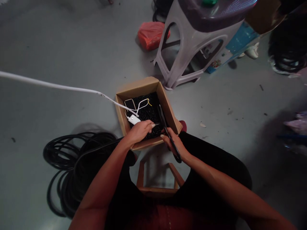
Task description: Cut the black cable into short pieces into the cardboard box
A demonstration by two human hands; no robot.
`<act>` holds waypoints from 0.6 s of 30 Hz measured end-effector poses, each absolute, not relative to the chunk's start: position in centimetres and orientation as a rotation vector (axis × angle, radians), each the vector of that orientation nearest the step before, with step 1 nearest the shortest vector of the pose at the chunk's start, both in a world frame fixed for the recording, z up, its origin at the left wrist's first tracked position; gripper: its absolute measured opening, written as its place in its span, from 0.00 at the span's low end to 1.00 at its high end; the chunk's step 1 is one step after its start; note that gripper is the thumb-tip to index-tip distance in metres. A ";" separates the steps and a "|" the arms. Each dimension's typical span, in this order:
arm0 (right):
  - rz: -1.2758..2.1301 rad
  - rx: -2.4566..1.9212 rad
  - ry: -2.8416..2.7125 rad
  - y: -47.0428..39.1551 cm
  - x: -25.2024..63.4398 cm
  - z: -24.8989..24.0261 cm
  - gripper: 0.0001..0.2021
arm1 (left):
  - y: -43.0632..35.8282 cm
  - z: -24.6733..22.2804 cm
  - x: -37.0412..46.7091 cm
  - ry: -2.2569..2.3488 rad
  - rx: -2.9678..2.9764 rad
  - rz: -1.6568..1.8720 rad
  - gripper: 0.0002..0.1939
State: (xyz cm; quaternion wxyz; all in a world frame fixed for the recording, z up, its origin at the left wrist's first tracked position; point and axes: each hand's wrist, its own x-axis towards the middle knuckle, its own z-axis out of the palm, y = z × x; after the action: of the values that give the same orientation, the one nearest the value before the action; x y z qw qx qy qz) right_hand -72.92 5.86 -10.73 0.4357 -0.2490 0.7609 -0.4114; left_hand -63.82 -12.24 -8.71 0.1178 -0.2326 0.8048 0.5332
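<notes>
My left hand [143,128] is closed over the cardboard box [169,110], pinching the end of a thin black tube. A ridged dark tip [157,124] shows just past its fingertips. The tube [109,143] runs back beneath my left wrist towards a black coil on the floor. My right hand [174,143] is closed round what look like long black scissors [162,118], at the box's near right corner. Their blades point away from me into the box; whether they are apart is unclear. Small black pieces [146,111] cover the box's bottom.
On the pieces lie a white device [133,119] with a looped white cable and a phone-like object [130,104]. A white cord [59,85] crosses from the left. Black coils [63,150] lie left. Beyond stand a plastic stool [177,70] and a red bag [151,34].
</notes>
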 end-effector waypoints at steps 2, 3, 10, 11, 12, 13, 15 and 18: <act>-1.094 -0.522 1.812 6.0 -72.8 -10.8 0.15 | -12.2 -8.8 -64.0 2.310 -0.781 1.656 0.15; -1.125 -0.487 1.764 6.0 -72.7 -10.7 0.16 | -12.3 -8.9 -64.1 2.264 -0.833 1.727 0.14; -1.423 -0.134 1.491 5.2 -73.9 -10.1 0.21 | -11.4 -9.3 -64.6 1.949 -0.867 2.104 0.22; -1.467 -0.078 1.469 5.0 -74.4 -10.1 0.23 | -11.1 -9.3 -64.6 1.915 -0.853 2.126 0.22; -1.501 -0.035 1.454 4.8 -74.8 -10.1 0.24 | -10.7 -9.2 -64.6 1.884 -0.841 2.143 0.21; -1.522 -0.005 1.447 4.6 -75.2 -10.1 0.25 | -10.3 -9.2 -64.6 1.850 -0.827 2.156 0.21; -1.535 0.014 1.443 4.4 -75.7 -9.9 0.26 | -9.6 -9.0 -64.5 1.778 -0.790 2.169 0.19; -1.516 -0.035 1.405 4.4 -75.8 -9.7 0.27 | -9.1 -9.1 -64.3 1.762 -0.717 2.118 0.16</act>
State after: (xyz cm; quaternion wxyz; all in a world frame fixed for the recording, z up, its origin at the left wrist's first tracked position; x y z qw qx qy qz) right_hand -75.85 4.41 -9.69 0.5119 -0.0143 0.5838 -0.6300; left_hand -64.28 -9.15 -9.06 0.1469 -0.2493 0.6122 0.7359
